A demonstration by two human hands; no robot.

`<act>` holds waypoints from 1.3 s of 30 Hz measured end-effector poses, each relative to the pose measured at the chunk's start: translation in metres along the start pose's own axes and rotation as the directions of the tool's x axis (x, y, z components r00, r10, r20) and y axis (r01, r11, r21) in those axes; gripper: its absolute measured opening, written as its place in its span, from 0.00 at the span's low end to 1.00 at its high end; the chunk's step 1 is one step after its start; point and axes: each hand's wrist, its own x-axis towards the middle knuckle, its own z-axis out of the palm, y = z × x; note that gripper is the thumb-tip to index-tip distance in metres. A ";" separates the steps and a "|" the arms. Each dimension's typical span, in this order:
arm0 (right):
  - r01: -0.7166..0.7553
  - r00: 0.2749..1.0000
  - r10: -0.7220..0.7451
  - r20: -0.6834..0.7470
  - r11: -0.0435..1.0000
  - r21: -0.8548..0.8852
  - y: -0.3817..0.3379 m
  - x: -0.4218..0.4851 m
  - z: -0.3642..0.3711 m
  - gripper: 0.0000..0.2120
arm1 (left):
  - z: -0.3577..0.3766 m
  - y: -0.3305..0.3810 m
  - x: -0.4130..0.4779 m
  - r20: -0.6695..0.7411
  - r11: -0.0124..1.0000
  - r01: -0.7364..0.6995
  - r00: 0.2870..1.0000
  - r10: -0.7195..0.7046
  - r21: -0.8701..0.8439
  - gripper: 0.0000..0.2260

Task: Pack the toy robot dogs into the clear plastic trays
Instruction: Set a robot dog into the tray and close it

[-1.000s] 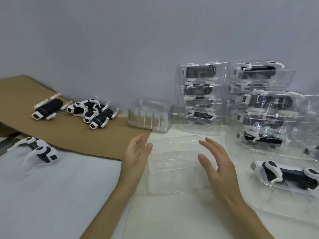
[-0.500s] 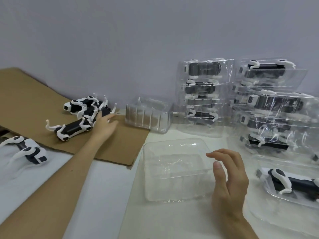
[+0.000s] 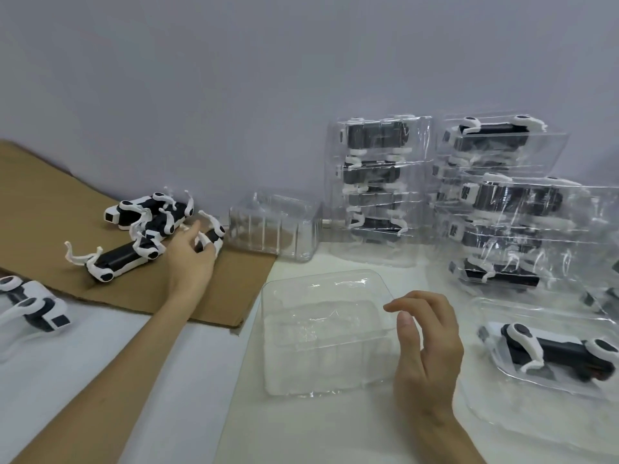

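An empty clear plastic tray (image 3: 335,279) lies on the white table in front of me. Several black-and-white toy robot dogs lie in a pile (image 3: 147,216) on the brown cardboard at the back left, one of them (image 3: 120,259) on its back with legs up. My left hand (image 3: 189,262) reaches into the pile, its fingers curled round one toy robot dog (image 3: 214,236) at the right end. My right hand (image 3: 427,343) hovers at the tray's right edge with loosely curled fingers, holding nothing.
A stack of empty clear trays (image 3: 274,226) stands by the wall. Two stacks of packed trays (image 3: 375,189) (image 3: 499,202) rise at the back right. Another tray with a dog inside (image 3: 562,353) lies at the right. One more dog (image 3: 31,304) lies at the far left.
My left hand left the tray, reached left onto the cardboard and took hold of a dog in the pile. My right hand stayed by the tray, its fingers curling slightly.
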 end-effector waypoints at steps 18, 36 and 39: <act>0.427 0.904 -0.421 0.073 0.895 -0.127 -0.024 0.004 0.001 0.28 | -0.062 0.090 -0.121 0.386 0.476 0.309 0.920 0.071 -0.823 0.11; 0.584 0.812 -0.579 0.079 0.802 -0.126 -0.051 0.003 -0.003 0.23 | -0.063 0.077 -0.136 0.934 -0.024 0.940 0.342 0.106 -0.342 0.34; 0.529 0.848 -0.528 0.045 0.840 -0.123 -0.048 0.005 -0.007 0.21 | -0.064 0.080 -0.133 0.909 0.199 0.888 0.414 0.050 -0.415 0.26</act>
